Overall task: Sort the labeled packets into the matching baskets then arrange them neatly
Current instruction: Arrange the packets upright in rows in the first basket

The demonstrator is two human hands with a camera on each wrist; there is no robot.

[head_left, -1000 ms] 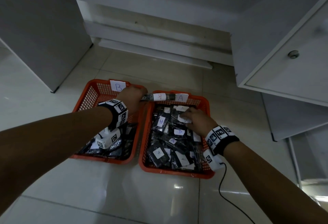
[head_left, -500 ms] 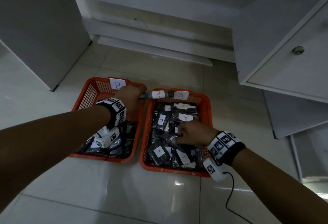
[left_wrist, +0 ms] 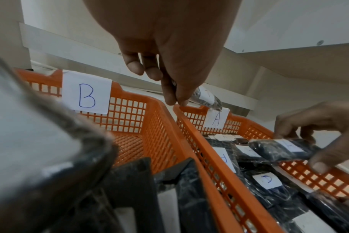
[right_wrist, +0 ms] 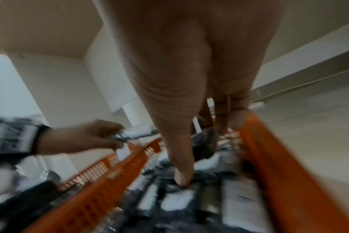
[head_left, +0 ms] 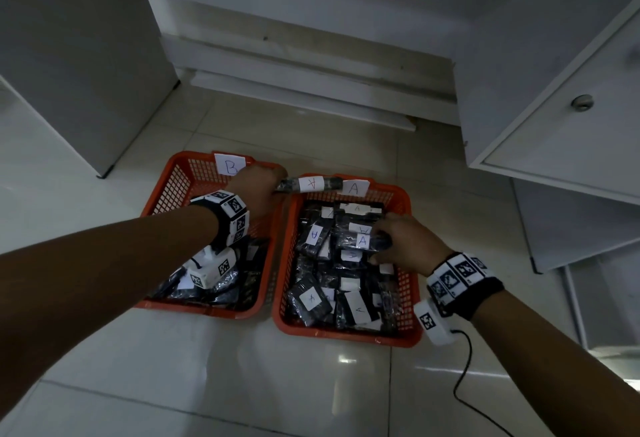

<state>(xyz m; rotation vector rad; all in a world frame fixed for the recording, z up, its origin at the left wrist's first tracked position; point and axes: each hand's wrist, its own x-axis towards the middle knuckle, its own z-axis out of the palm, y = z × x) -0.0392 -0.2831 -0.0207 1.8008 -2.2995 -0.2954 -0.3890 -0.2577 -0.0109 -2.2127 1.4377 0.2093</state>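
Note:
Two orange baskets sit side by side on the floor: basket B [head_left: 180, 177] on the left and basket A [head_left: 407, 298] on the right, each with a paper letter tag. Both hold several black packets with white labels. My left hand [head_left: 261, 187] pinches a black packet marked A [head_left: 311, 184] above the far rims, between the baskets. My right hand [head_left: 398, 244] grips another A packet [head_left: 362, 241] lifted a little off the pile in basket A. In the left wrist view that packet [left_wrist: 279, 149] lies between the right hand's fingers and thumb.
White cabinets stand close around: one at the left [head_left: 86, 55] and a door with a round knob [head_left: 581, 102] at the right. A low step [head_left: 301, 90] runs behind the baskets. A black cable [head_left: 464, 374] trails from my right wrist over the tiled floor.
My right hand moved from the far part of basket A's pile toward me and then closed on an A packet, raising it. The left hand kept holding its packet in place.

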